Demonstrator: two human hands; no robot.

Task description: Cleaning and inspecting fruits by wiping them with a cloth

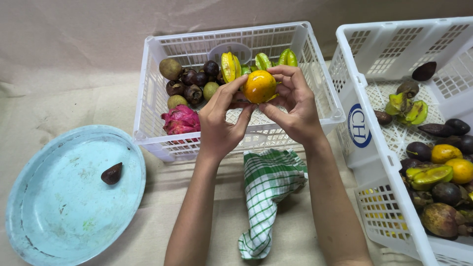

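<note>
Both my hands hold one round orange fruit (259, 86) up over the middle white plastic crate (315, 54). My left hand (221, 120) grips it from the left with thumb and fingertips. My right hand (293, 106) cups it from the right and from above. Inside that crate lie a pink dragon fruit (180, 119), dark mangosteens (197, 81), brownish-green round fruits (170, 68) and yellow-green starfruits (229, 66). A green-and-white checked cloth (266, 189) lies on the beige sheet between my forearms.
A light blue round tray (54, 207) at the left carries a single dark brown fruit (112, 173). At the right a second white crate (384, 49) holds several mixed fruits: orange ones (460, 170), starfruits (431, 176) and dark ones (438, 129).
</note>
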